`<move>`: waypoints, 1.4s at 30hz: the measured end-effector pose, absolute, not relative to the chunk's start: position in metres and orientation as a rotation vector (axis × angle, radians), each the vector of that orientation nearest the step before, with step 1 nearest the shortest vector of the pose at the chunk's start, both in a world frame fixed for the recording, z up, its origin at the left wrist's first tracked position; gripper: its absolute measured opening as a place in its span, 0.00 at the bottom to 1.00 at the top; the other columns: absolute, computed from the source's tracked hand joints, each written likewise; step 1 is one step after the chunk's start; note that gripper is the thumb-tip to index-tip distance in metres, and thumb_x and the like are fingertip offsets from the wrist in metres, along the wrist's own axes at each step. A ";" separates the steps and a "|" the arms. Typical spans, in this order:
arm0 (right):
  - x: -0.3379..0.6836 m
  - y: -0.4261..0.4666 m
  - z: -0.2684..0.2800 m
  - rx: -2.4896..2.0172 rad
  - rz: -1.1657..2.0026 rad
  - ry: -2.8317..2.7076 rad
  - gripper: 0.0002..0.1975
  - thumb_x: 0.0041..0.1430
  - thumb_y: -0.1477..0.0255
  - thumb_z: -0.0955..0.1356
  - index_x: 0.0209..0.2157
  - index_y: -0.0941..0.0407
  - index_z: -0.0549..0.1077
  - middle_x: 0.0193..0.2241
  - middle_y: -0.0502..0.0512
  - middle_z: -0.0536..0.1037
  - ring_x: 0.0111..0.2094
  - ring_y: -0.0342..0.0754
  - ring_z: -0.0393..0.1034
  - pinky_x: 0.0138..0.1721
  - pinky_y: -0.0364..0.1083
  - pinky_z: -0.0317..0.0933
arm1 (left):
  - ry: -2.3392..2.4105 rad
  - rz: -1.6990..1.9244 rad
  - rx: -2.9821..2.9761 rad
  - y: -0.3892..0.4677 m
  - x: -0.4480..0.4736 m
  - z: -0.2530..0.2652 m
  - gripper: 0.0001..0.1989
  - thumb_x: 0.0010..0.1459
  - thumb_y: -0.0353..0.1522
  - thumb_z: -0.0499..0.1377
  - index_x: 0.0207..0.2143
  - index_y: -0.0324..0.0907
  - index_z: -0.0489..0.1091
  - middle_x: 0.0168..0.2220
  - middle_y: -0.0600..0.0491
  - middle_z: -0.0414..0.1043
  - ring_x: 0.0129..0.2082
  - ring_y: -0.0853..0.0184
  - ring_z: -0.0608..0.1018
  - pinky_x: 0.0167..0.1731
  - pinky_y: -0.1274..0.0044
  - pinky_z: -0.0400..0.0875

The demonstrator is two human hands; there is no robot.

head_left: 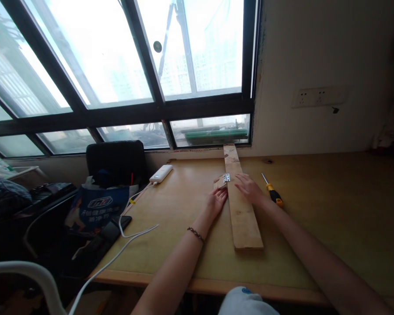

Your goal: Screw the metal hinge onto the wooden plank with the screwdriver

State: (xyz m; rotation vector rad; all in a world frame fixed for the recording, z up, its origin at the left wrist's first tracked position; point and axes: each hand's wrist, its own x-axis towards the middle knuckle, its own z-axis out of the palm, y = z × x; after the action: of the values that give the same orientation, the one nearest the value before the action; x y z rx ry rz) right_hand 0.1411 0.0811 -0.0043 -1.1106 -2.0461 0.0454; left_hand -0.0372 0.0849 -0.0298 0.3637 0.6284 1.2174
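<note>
A long wooden board lies on the table, its far end reaching the window sill. A metal hinge joins its left edge to a small wooden piece. My left hand is at the near side of that small piece, with its fingers curled against it. On the board, just right of the hinge, my right hand rests with its fingers stretched out. A yellow and black screwdriver lies right of my right hand, its shaft pointing away from me.
A white power bank with a white cable sits at the table's left edge. Beyond the table are a window and a wall socket. A black chair and a blue bag stand to the left.
</note>
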 end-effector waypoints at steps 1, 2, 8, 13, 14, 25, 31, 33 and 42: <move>0.136 0.089 -0.005 -1.104 0.070 -2.061 0.21 0.59 0.64 0.59 0.53 0.57 0.62 0.52 0.59 0.66 0.54 0.51 0.56 0.56 0.53 0.51 | 0.605 1.230 0.352 0.088 -0.042 -0.030 0.08 0.54 0.27 0.51 0.36 0.35 0.67 0.35 0.44 0.72 0.37 0.66 0.76 0.38 0.75 0.73; 0.131 0.097 -0.007 -1.106 0.091 -2.064 0.22 0.59 0.64 0.59 0.53 0.57 0.62 0.52 0.60 0.65 0.55 0.51 0.55 0.56 0.54 0.50 | 0.585 1.244 0.336 0.091 -0.046 -0.030 0.09 0.54 0.27 0.50 0.37 0.35 0.67 0.36 0.43 0.72 0.38 0.65 0.76 0.38 0.74 0.73; 0.127 0.117 -0.021 -1.132 0.088 -2.155 0.22 0.59 0.64 0.58 0.53 0.56 0.62 0.53 0.59 0.66 0.56 0.52 0.55 0.56 0.56 0.50 | 0.547 1.286 0.244 0.099 -0.050 -0.035 0.10 0.53 0.24 0.49 0.37 0.33 0.67 0.37 0.42 0.72 0.39 0.64 0.76 0.38 0.74 0.73; 0.128 0.113 -0.020 -1.211 0.034 -2.204 0.23 0.60 0.64 0.58 0.54 0.57 0.62 0.54 0.58 0.64 0.57 0.52 0.54 0.56 0.54 0.49 | 0.607 1.390 0.244 0.092 -0.040 -0.034 0.08 0.49 0.22 0.51 0.32 0.35 0.68 0.34 0.45 0.72 0.37 0.67 0.76 0.36 0.79 0.71; 0.127 0.113 -0.019 -1.221 0.028 -2.207 0.23 0.60 0.64 0.58 0.54 0.57 0.62 0.54 0.58 0.64 0.57 0.52 0.53 0.56 0.54 0.49 | 0.621 1.414 0.249 0.091 -0.040 -0.034 0.08 0.48 0.22 0.51 0.31 0.36 0.67 0.34 0.46 0.72 0.37 0.68 0.76 0.36 0.79 0.70; 0.125 0.106 -0.014 -1.258 -0.001 -2.217 0.21 0.60 0.65 0.59 0.53 0.55 0.64 0.54 0.56 0.65 0.57 0.51 0.53 0.56 0.54 0.48 | 0.846 1.578 0.695 0.085 -0.036 -0.033 0.20 0.48 0.25 0.52 0.45 0.45 0.66 0.53 0.52 0.63 0.52 0.66 0.66 0.42 0.78 0.63; 0.126 0.109 -0.017 -1.228 0.022 -2.208 0.22 0.59 0.65 0.58 0.54 0.56 0.62 0.54 0.58 0.64 0.57 0.52 0.53 0.56 0.54 0.48 | 1.007 1.493 1.117 0.082 -0.036 -0.035 0.23 0.51 0.31 0.53 0.52 0.46 0.63 0.55 0.52 0.61 0.54 0.64 0.64 0.51 0.72 0.57; 0.126 0.110 -0.021 -1.226 0.042 -2.152 0.25 0.58 0.65 0.59 0.56 0.58 0.57 0.55 0.61 0.62 0.57 0.52 0.53 0.56 0.54 0.48 | 1.024 1.474 1.252 0.082 -0.035 -0.036 0.23 0.52 0.33 0.53 0.52 0.46 0.62 0.56 0.52 0.60 0.55 0.64 0.62 0.54 0.72 0.53; 0.125 0.105 -0.022 -1.158 -0.075 -1.827 0.50 0.49 0.66 0.68 0.61 0.59 0.29 0.62 0.65 0.37 0.62 0.57 0.32 0.59 0.59 0.40 | 1.257 1.288 1.682 0.082 -0.026 -0.037 0.20 0.57 0.39 0.50 0.51 0.48 0.64 0.59 0.53 0.52 0.60 0.64 0.53 0.58 0.70 0.44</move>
State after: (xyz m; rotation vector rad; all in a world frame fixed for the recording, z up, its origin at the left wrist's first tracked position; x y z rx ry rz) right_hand 0.1252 0.1048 -0.0220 -1.1584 -1.8270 -0.0752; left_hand -0.0257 0.0819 -0.0368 1.6824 1.2575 1.2881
